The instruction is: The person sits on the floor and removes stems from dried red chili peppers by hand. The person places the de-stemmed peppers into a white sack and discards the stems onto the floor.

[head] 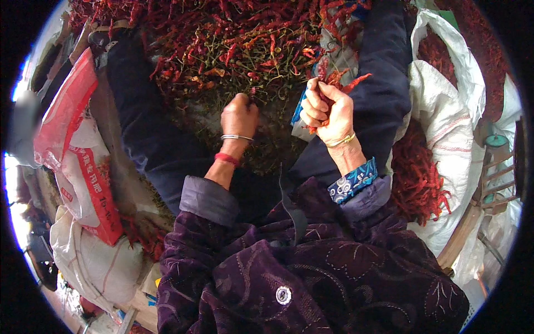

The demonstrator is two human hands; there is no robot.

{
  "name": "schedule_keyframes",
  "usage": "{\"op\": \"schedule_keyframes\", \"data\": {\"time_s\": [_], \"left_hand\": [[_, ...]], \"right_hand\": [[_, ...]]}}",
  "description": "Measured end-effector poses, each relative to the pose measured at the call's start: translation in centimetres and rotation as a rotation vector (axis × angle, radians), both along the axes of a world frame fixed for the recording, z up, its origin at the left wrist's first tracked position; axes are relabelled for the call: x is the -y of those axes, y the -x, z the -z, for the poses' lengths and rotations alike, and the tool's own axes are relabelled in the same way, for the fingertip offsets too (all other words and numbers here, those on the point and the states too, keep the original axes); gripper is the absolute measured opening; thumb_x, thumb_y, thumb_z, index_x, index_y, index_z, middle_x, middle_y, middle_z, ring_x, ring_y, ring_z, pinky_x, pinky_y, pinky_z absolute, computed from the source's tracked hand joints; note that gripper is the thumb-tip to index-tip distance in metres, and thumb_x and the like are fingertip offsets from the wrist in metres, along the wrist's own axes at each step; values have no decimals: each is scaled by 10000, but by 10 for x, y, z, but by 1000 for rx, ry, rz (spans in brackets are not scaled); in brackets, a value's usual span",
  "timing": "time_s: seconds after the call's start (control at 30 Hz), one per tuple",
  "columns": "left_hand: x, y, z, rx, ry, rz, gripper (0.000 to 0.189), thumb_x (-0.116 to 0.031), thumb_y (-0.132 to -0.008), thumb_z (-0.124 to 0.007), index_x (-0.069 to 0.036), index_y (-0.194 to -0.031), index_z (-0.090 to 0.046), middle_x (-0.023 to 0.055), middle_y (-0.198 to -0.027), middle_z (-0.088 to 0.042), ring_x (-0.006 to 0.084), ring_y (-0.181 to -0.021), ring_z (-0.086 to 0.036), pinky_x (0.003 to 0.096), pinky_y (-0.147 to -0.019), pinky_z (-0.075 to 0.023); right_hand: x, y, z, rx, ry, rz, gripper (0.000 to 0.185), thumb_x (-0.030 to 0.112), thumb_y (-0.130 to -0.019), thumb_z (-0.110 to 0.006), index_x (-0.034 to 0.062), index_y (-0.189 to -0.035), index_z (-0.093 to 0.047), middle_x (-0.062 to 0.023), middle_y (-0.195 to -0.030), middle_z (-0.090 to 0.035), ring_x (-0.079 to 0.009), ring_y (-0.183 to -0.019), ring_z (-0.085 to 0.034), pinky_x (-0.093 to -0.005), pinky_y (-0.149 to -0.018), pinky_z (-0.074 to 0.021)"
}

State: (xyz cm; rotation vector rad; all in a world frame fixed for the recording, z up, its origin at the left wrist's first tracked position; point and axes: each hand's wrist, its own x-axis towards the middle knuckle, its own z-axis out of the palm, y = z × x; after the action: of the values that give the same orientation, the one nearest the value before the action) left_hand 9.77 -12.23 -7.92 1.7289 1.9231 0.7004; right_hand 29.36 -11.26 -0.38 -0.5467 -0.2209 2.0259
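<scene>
A broad pile of dried red chili peppers [233, 46], many with stems, lies on the ground between my legs. My left hand [240, 117], with a bangle and a red band at the wrist, is at the pile's near edge; its fingers are curled at a small chili stem, and whether they grip it cannot be told. My right hand [329, 108], wearing a yellowish bangle, is closed around several dried red chilies [336, 79], whose ends stick out above the thumb and below the fingers. It is raised beside my right thigh.
White woven sacks [446, 108] stand at the right, one holding red chilies. More chilies [417, 175] lie heaped beside my right thigh. To the left are a red and white printed bag [87, 183] and a stuffed white sack [100, 267]. A wooden rack [496, 175] is at the far right.
</scene>
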Motion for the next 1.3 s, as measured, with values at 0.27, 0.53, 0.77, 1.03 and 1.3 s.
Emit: {"op": "schedule_keyframes", "data": {"time_s": [0.27, 0.53, 0.77, 1.03, 1.3], "left_hand": [[29, 29, -82, 1230, 403, -55, 171, -89, -874, -459, -9, -1015, -517, 97, -708, -579, 105, -484, -483, 207, -435, -387], [39, 18, -83, 1252, 359, 5, 303, -13, -820, -504, 21, -1111, -428, 85, -697, -573, 99, -527, -497, 206, -482, -408], [49, -5, -83, 472, 107, 157, 433, -6, -708, -563, -17, -1122, -436, 109, -745, -605, 145, -661, -575, 260, -608, -460], [55, 42, -46, -153, 191, 254, 209, -46, -681, -559, -51, -890, -544, 191, -697, -578, 355, -691, -582, 403, -574, -464], [38, 56, -62, 61, -96, 202, 108, -31, -693, -567, -30, -801, -559, 139, -766, -579, 314, -709, -576, 360, -605, -460]], "right_hand": [[2, 3, 1, 89, -34, -81, 249, 236, -885, -370, 38, -812, -502, 50, -478, -257, -66, -367, -209, -231, -350, -190], [17, 21, -18, 380, -65, -144, 272, 155, -854, -427, 4, -1064, -510, 64, -497, -283, -38, -365, -248, -199, -333, -216], [29, 44, -6, 768, -45, -340, 93, 105, -813, -502, 131, -882, -560, 65, -521, -392, -46, -414, -362, -219, -355, -257], [12, 14, 6, 58, -5, -141, 92, 150, -820, -470, 67, -850, -496, 18, -503, -329, -91, -389, -302, -243, -365, -247], [6, 6, 0, 200, -98, -72, 274, 267, -775, -547, 20, -893, -531, -214, -919, -590, -198, -506, -510, -261, -404, -349]]}}
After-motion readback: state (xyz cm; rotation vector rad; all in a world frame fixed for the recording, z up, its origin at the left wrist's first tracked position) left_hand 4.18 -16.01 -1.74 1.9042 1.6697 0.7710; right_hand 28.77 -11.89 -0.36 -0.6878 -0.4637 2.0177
